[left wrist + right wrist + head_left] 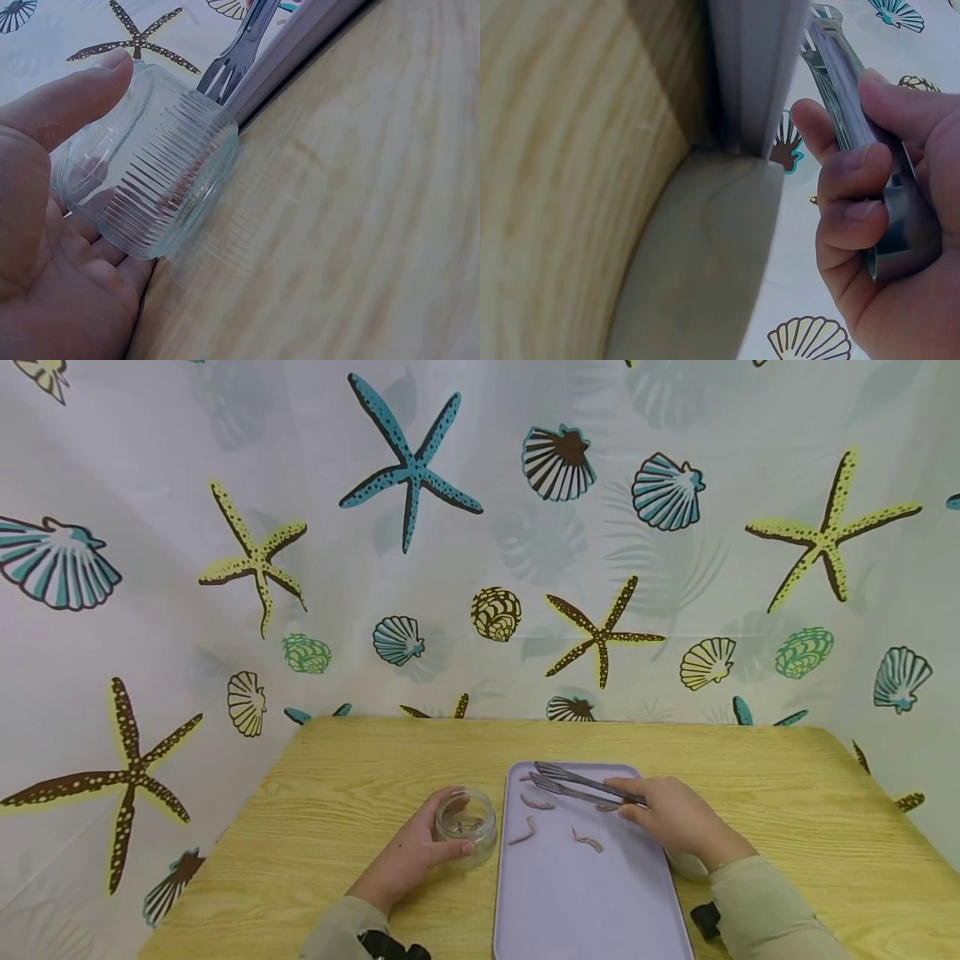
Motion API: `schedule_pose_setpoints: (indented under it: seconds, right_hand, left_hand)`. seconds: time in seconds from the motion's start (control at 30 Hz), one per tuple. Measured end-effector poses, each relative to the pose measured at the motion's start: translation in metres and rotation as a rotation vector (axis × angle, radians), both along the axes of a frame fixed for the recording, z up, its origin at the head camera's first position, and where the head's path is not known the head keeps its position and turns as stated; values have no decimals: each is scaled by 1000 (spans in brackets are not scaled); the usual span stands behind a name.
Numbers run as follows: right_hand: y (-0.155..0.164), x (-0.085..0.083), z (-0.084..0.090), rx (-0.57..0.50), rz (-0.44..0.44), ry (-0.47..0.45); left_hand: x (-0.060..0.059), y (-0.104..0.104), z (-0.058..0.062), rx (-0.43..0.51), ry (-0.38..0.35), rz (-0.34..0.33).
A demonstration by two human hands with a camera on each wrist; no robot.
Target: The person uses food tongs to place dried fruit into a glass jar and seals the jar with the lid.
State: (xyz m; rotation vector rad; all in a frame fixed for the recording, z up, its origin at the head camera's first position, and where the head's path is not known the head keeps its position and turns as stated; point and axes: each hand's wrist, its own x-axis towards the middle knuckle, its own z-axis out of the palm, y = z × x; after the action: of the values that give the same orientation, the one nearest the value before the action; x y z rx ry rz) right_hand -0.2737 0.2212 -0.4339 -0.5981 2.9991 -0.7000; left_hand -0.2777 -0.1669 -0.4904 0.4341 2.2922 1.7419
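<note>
Nearest me, the left hand point(420, 852) curls round a glass jar point(483, 846) beside a lilac tray point(592, 910); the right hand point(678, 818) grips metal tongs point(577, 779) above it. Yellowish wood-grained tabletop point(405, 752) stretches back to white cloth point(465, 410) printed with starfish and shells.

Round clear glass jar point(161, 176) was glossy, ribbed; slim silver metal tongs point(841, 86) pretty shiny; rectangular lilac plastic-looking tray point(588, 902) smooth, yellow wood-grain bench point(375, 781) too.
</note>
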Motion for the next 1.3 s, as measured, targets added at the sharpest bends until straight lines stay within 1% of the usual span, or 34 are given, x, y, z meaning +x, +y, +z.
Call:
schedule_pose_setpoints:
  seconds: [0.27,0.53,0.9,1.3]
  right_hand:
    - [1,0,-1,-23,-4,3]
    - [2,1,-1,-25,-27,3]
    - [7,4,1,-52,-2,22]
    - [9,13,11,-108,2,-24]
  left_hand:
    - [0,-1,-2,4,-4,-4]
    - [1,-1,-1,-3,-5,-6]
    - [0,-1,-1,-9,-1,2]
    - [0,-1,-1,-15,2,2]
